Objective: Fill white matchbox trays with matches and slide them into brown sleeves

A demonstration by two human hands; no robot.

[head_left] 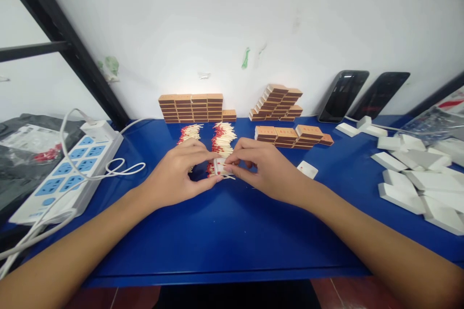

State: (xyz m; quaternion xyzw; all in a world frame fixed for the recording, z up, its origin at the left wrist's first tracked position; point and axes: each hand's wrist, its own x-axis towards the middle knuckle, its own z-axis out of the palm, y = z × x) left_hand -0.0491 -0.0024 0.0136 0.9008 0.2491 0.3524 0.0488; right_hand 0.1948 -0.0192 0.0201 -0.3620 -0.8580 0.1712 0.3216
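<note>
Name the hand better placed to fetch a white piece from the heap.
Probably the right hand: the heap of white pieces lies to its right, farther from the left hand. Both are at the small tray.

A small workshop or packing station was suggested: on a blue tabletop edged by black metal posts, matchboxes were stacked in rows, loose matches were piled, white box-like pieces were heaped at the right, and a power strip was placed at the left.

Matchsticks before matchboxes, perhaps touching.
</note>
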